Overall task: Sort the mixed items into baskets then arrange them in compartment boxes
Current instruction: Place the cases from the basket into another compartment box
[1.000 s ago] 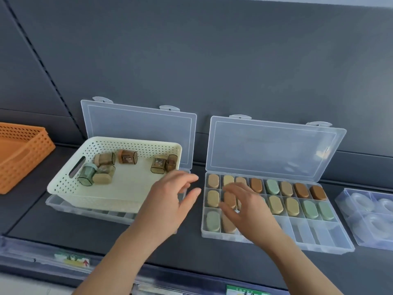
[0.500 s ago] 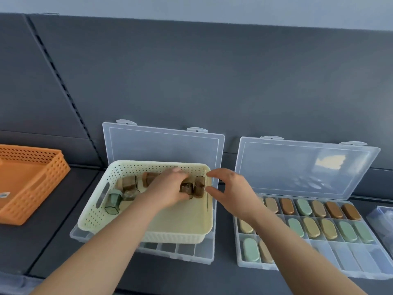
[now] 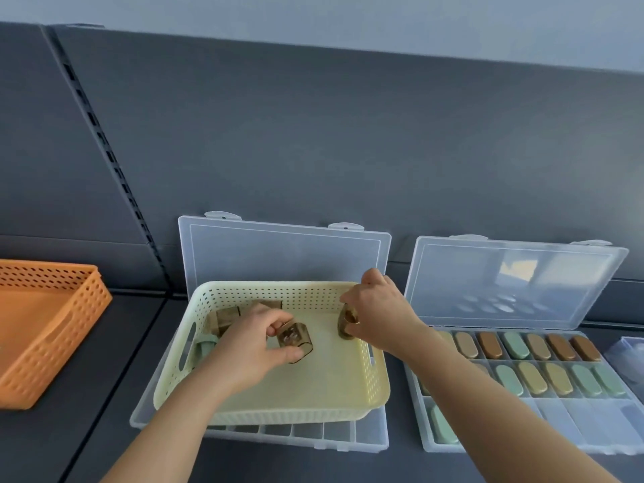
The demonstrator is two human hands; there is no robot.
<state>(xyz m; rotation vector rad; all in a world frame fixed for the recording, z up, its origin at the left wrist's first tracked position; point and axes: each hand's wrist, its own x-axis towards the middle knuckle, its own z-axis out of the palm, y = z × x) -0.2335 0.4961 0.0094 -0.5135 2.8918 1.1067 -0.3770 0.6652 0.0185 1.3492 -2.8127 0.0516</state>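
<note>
A cream perforated basket (image 3: 378,378) sits on top of an open clear compartment box (image 3: 303,435). My left hand (image 3: 251,346) is inside the basket, shut on a small brown translucent case (image 3: 296,338). At the basket's far right corner my right hand (image 3: 380,308) grips another brown case (image 3: 346,320). More small cases, brown (image 3: 228,317) and green (image 3: 205,345), lie at the basket's far left, partly hidden by my left hand. To the right, a second open compartment box (image 3: 592,437) holds rows of tan, brown and green oval cases (image 3: 533,373).
An orange perforated basket (image 3: 55,343) stands at the left on the dark shelf. Both boxes' clear lids (image 3: 515,277) lean against the grey back panel. Another clear container (image 3: 630,357) shows at the right edge.
Both hands left the right box and moved into the cream basket. My left hand closed on a brown case and my right hand took another at the far right corner. The view shifted left.
</note>
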